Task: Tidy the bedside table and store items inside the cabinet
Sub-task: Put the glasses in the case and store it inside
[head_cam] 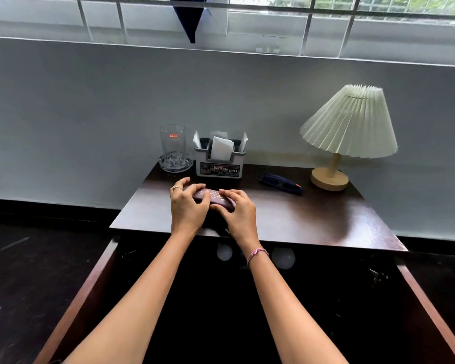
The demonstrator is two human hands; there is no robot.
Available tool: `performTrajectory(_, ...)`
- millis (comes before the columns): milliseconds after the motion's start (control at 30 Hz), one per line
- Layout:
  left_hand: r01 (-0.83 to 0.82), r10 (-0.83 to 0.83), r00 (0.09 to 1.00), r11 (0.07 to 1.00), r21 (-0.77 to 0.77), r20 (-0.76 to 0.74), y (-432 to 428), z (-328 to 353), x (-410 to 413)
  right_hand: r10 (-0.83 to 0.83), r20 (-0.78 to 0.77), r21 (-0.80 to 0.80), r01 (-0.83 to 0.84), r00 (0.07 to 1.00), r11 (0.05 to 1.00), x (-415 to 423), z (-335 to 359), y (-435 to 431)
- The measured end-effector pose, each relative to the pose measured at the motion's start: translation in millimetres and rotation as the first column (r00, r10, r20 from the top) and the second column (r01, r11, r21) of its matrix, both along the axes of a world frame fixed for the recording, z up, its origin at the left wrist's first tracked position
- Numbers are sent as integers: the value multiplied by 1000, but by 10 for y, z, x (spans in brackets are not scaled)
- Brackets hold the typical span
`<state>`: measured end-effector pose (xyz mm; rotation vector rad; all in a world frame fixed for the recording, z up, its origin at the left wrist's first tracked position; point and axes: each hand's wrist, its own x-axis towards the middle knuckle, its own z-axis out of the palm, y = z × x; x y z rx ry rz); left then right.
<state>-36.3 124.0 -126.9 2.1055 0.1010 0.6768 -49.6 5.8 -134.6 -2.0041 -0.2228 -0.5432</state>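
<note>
Plainly, the left hand and right hand each gripped an end of the maroon case near the counter's front edge — its long axis along that edge. Neither hand sat nearer.

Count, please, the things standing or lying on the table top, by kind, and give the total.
drinking glass: 1
glass dish under it: 1
napkin holder: 1
sunglasses: 1
lamp: 1
maroon case, gripped by the left hand and the right hand: 1
Total: 6
</note>
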Motion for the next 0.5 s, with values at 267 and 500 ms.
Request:
performTrajectory(267,201,-201,976,980,16,88,60,4,-18,26,-12,-25,-26,1000,999,-7,64,-462)
performTrajectory(500,513,-513,858,858,20,10,52,-28,-75,126,-49,-181,-133,991,974,-70,110,-1031)
